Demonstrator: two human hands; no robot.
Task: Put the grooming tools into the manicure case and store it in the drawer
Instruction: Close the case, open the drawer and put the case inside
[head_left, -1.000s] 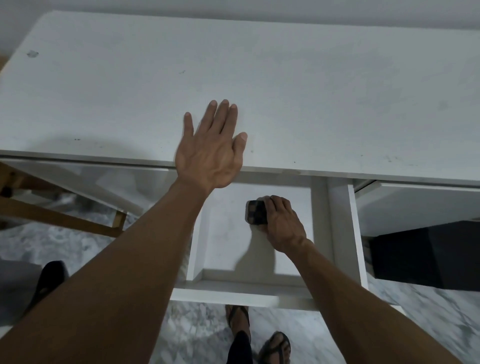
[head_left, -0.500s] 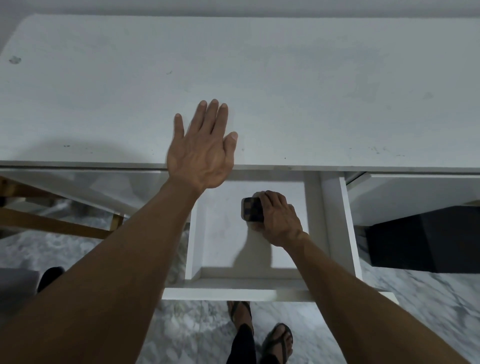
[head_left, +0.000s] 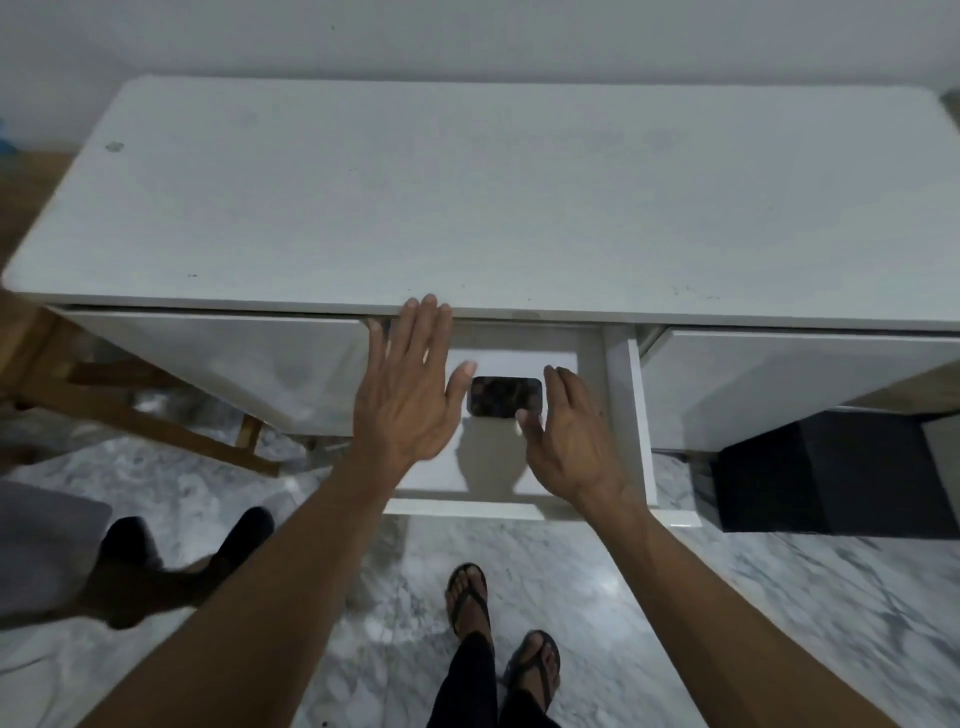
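Right, top to bottom, biggest first.

Desk: your white desk (head_left: 519, 197) fills the upper half of the view, its front edge running straight across above both of your hands.

Floor: grey marbled floor (head_left: 753, 597) below, with your two sandalled feet (head_left: 498, 639) at the bottom centre.

Side fronts: one white drawer front (head_left: 223, 369) sits to your left of the gap, another white front (head_left: 779, 384) to your right, with a black box (head_left: 826, 473) under that one.

Chair: a wooden frame (head_left: 145, 415) shows at far left, below the desk.

Drawer: the middle drawer (head_left: 631, 415) is pulled out towards you, its white floor in plain sight between your arms.

Left hand: your left hand (head_left: 410, 384) is spread flat, fingers straight and close together, tips up at the desk's front edge, thumb angled out towards the case. It holds nothing.

Right hand: your right hand (head_left: 566, 431) hangs over the right part of the drawer, fingers straight and relaxed, thumb near the case's near right corner. You can't quite tell whether the thumb touches it; nothing is gripped.

Case: the dark manicure case (head_left: 501, 396) lies flat and closed on the drawer floor, towards the back, between your two thumbs.
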